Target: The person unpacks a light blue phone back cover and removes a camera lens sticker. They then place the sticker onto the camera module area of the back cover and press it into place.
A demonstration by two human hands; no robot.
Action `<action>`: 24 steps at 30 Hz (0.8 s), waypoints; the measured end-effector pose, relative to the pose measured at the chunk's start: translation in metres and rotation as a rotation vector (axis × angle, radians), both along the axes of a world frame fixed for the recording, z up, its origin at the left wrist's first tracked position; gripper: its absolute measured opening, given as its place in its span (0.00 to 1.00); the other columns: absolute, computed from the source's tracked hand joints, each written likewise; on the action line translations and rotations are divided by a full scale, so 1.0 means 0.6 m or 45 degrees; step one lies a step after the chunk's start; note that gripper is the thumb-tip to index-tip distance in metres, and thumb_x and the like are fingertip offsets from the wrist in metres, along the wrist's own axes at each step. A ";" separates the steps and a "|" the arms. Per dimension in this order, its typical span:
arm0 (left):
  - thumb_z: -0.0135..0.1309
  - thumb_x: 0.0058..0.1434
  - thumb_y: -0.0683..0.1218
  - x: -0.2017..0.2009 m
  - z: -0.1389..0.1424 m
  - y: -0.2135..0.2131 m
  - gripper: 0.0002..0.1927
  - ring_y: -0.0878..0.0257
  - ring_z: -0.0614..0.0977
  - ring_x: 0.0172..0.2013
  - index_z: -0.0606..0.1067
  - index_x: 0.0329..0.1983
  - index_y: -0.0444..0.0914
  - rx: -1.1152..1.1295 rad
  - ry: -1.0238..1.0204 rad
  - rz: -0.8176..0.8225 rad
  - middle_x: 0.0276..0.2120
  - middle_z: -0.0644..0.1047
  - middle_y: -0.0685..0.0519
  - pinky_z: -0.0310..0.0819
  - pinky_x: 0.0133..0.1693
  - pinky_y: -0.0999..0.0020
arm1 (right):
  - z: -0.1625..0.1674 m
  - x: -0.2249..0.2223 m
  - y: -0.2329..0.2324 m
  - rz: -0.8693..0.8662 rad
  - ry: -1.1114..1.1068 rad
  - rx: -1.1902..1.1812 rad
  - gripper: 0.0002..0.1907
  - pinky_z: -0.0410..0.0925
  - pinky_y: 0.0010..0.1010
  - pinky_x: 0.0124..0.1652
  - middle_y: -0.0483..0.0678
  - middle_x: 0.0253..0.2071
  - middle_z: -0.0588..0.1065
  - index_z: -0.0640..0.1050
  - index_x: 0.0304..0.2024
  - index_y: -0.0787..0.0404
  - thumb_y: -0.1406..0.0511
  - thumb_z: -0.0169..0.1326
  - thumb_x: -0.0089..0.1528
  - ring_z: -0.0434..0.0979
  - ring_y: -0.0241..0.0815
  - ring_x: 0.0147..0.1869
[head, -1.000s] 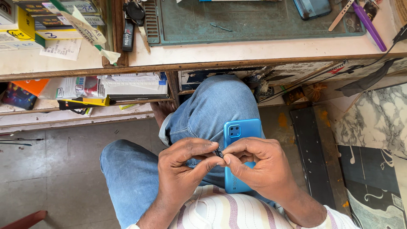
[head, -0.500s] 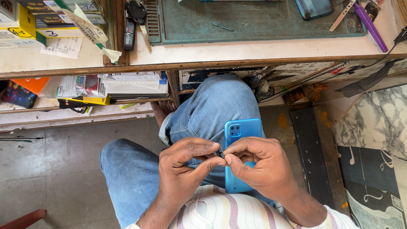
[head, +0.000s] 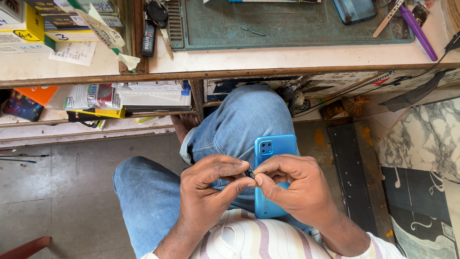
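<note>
— While the blue smartphone (head: 273,158) lies face down on the jeans-clad thigh (head: 239,120) at centre frame, what do the hands do?
— The left hand (head: 208,192) and right hand (head: 294,184) meet just over it, fingertips pressed together, pinching a tiny dark part (head: 249,172).
— And further out?
— A green work mat (head: 287,24) sits on the bench at top, a purple tool (head: 418,29) upper right, and stacked boxes (head: 120,98) on the shelf at left.

Faded blue denim jeans (head: 239,120) with a rolled cuff at eleven o'clock; white shirt (head: 258,240) with thin purple stripes; bare forearms.
</note>
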State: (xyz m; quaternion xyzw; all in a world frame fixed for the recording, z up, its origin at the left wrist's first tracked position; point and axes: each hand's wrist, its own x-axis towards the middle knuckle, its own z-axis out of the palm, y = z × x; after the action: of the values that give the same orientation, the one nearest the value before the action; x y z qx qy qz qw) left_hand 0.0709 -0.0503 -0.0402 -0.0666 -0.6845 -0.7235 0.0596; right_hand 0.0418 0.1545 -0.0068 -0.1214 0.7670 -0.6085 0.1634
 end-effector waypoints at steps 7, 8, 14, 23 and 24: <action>0.68 0.56 0.40 -0.001 0.005 -0.002 0.11 0.62 0.89 0.40 0.83 0.42 0.34 -0.027 0.011 -0.009 0.40 0.84 0.46 0.86 0.40 0.70 | -0.002 -0.001 0.002 0.007 -0.022 -0.053 0.07 0.82 0.25 0.39 0.53 0.35 0.84 0.84 0.37 0.70 0.70 0.60 0.61 0.87 0.37 0.37; 0.68 0.56 0.40 -0.001 0.005 -0.002 0.11 0.62 0.89 0.41 0.83 0.42 0.34 -0.025 0.015 -0.013 0.40 0.84 0.46 0.86 0.40 0.70 | -0.002 -0.001 0.002 0.010 -0.016 -0.050 0.07 0.82 0.25 0.39 0.54 0.35 0.84 0.84 0.37 0.70 0.70 0.60 0.61 0.87 0.37 0.38; 0.68 0.56 0.40 -0.002 0.007 -0.002 0.11 0.62 0.89 0.40 0.83 0.42 0.34 -0.018 0.016 -0.019 0.40 0.84 0.46 0.86 0.40 0.71 | -0.002 -0.002 0.003 0.014 -0.037 -0.049 0.08 0.81 0.25 0.38 0.54 0.34 0.84 0.84 0.37 0.71 0.69 0.61 0.61 0.86 0.36 0.36; 0.68 0.56 0.39 -0.001 0.010 -0.003 0.10 0.61 0.89 0.41 0.83 0.41 0.34 -0.062 0.045 -0.010 0.40 0.84 0.46 0.86 0.41 0.70 | -0.003 -0.001 0.007 0.038 -0.096 -0.104 0.10 0.81 0.25 0.38 0.54 0.35 0.84 0.84 0.37 0.71 0.66 0.61 0.62 0.86 0.37 0.37; 0.68 0.56 0.39 -0.001 0.010 -0.002 0.11 0.62 0.89 0.41 0.83 0.42 0.34 -0.062 0.040 -0.012 0.40 0.84 0.46 0.86 0.41 0.70 | -0.003 -0.001 0.008 0.037 -0.109 -0.106 0.10 0.81 0.25 0.37 0.54 0.35 0.84 0.84 0.37 0.71 0.66 0.61 0.62 0.86 0.37 0.37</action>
State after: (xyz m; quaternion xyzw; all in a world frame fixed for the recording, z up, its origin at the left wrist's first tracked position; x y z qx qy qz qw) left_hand 0.0704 -0.0515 -0.0341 -0.0827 -0.7006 -0.7058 0.0653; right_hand 0.0411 0.1591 -0.0086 -0.1132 0.7316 -0.6419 0.1997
